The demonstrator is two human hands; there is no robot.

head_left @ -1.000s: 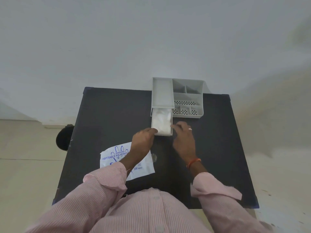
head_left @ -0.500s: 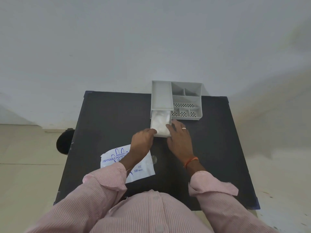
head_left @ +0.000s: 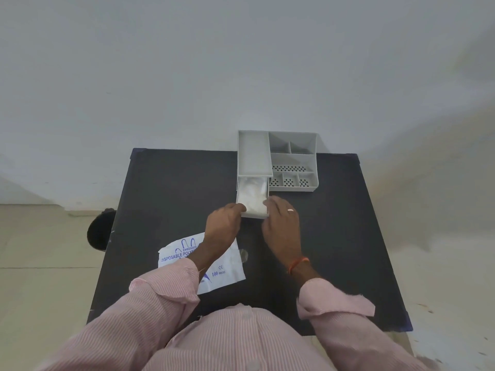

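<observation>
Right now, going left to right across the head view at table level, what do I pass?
A black round thing beside the table → glove packet → left hand → drawer → right hand. The organiser is left out: it spans the drawer and right hand.

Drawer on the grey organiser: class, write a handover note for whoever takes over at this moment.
Left hand grips the drawer at its front left corner; right hand rests against its front right corner.
The drawer stands pulled out of the organiser, holding clear gloves.
Glove packet lies on the table under the left forearm.
Done: gloves loaded.
Left: probably push the drawer shut.
</observation>
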